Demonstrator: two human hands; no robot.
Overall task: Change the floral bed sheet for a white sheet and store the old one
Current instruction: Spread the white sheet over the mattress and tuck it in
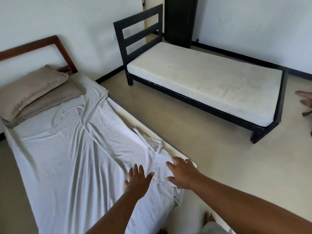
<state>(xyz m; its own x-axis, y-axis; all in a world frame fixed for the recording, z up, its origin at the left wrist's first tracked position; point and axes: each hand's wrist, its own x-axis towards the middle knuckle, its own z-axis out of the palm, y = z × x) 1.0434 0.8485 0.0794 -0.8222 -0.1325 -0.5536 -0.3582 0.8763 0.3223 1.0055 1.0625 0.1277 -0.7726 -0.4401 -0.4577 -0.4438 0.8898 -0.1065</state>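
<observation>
the white sheet (76,149) lies rumpled over the mattress (172,149), its near corner folded back. left hand (137,181) and right hand (182,174) rest flat on it, fingers spread. light, limp cloth, likely best pinched at that corner hem.

I see a white sheet (76,157) spread loosely over the mattress (179,152), wrinkled, with long creases running from the mattress's head end toward its foot. Along the mattress's right side the sheet falls short (a hemmed corner flap lies folded back there), leaving a cream strip of that edge uncovered.
</observation>
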